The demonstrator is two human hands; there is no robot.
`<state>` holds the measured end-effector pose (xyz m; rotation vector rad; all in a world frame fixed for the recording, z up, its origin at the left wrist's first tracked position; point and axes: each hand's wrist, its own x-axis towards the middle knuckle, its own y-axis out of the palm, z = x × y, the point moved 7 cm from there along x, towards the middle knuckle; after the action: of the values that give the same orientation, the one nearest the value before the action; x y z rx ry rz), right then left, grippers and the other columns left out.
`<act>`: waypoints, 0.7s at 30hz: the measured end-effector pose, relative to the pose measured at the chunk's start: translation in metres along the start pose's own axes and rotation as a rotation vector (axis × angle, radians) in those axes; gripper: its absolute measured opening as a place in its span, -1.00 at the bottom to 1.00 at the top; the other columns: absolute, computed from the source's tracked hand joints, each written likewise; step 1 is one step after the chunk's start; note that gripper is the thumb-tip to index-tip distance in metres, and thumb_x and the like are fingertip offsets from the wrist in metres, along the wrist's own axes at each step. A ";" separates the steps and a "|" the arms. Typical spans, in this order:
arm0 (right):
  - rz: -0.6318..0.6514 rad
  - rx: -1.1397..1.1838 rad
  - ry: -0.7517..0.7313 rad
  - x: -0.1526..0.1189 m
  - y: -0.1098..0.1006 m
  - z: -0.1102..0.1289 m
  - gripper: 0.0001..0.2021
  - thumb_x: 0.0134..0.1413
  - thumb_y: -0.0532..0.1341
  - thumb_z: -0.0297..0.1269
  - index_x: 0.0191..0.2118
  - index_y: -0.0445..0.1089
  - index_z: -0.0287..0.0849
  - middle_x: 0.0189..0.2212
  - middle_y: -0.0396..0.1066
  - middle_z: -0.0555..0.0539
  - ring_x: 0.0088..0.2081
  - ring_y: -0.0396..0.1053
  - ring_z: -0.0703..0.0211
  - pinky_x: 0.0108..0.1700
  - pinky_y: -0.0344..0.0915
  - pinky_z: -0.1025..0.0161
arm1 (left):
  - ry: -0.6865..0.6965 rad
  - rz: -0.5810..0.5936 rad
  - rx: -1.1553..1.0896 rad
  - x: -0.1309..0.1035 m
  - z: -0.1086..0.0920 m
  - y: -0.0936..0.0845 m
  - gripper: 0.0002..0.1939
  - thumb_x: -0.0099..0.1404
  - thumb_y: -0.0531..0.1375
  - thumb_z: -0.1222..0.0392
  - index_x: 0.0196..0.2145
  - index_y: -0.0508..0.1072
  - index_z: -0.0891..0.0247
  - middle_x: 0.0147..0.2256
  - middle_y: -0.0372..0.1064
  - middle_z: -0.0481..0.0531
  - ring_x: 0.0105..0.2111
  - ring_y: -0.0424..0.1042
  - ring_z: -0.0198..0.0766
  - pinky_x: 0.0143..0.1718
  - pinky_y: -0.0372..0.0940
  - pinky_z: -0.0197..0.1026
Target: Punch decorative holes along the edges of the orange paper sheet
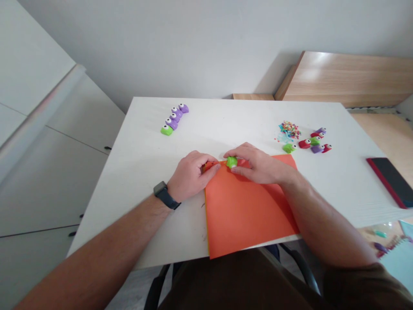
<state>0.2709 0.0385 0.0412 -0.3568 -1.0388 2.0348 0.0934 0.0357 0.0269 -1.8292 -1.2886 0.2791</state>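
Note:
An orange sheet of paper (248, 211) lies on the white table, with a yellow edge showing along its left side. My left hand (195, 172) is closed at the sheet's far left corner, thumb and fingers pinching its edge. Between the thumb and fingers of my right hand (258, 163) is a small green craft punch (231, 162), set at the far edge of the paper. Beyond my left hand stands a slanting row of purple punches (174, 118) with a green punch (167, 130) at its near end.
A heap of coloured paper confetti (290, 129) lies right of the sheet's far edge. Beside it are several red, purple and green punches (316, 142). A dark, red-edged case (392, 181) rests at the table's right edge. White cabinets (41, 172) stand at left.

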 end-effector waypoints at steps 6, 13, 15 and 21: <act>0.006 -0.004 0.035 0.001 0.003 -0.001 -0.58 0.20 0.25 -0.24 0.17 0.42 -0.14 -0.01 0.52 -0.19 0.02 0.41 -0.08 0.14 0.30 -0.09 | 0.009 -0.001 0.011 0.000 -0.001 0.000 -0.82 0.41 0.20 0.09 -0.22 0.57 0.19 -0.31 0.54 0.02 -0.26 0.47 -0.18 -0.18 0.33 -0.12; 0.037 -0.023 0.029 0.004 0.005 0.001 -0.66 0.19 0.25 -0.27 0.07 0.47 -0.15 -0.09 0.54 -0.15 -0.01 0.38 -0.05 0.12 0.27 -0.04 | 0.035 0.000 0.019 0.000 -0.001 0.001 -0.82 0.42 0.20 0.10 -0.22 0.57 0.21 -0.31 0.53 0.02 -0.25 0.45 -0.18 -0.17 0.32 -0.13; 0.040 -0.020 0.027 0.005 0.006 0.002 -0.67 0.19 0.24 -0.28 0.06 0.47 -0.16 -0.09 0.53 -0.15 -0.02 0.37 -0.03 0.11 0.26 -0.02 | 0.035 -0.003 0.020 0.000 -0.001 0.001 -0.82 0.42 0.20 0.10 -0.22 0.58 0.20 -0.31 0.53 0.01 -0.25 0.45 -0.19 -0.17 0.31 -0.13; 0.039 -0.019 0.031 0.004 0.006 0.003 -0.66 0.19 0.23 -0.29 0.08 0.46 -0.18 -0.08 0.53 -0.15 -0.02 0.37 -0.01 0.11 0.25 0.02 | 0.039 -0.014 0.008 0.000 -0.001 0.001 -0.83 0.41 0.21 0.11 -0.21 0.58 0.20 -0.31 0.53 0.01 -0.25 0.46 -0.19 -0.18 0.32 -0.14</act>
<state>0.2633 0.0381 0.0391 -0.4199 -1.0400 2.0489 0.0942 0.0349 0.0269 -1.8096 -1.2714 0.2396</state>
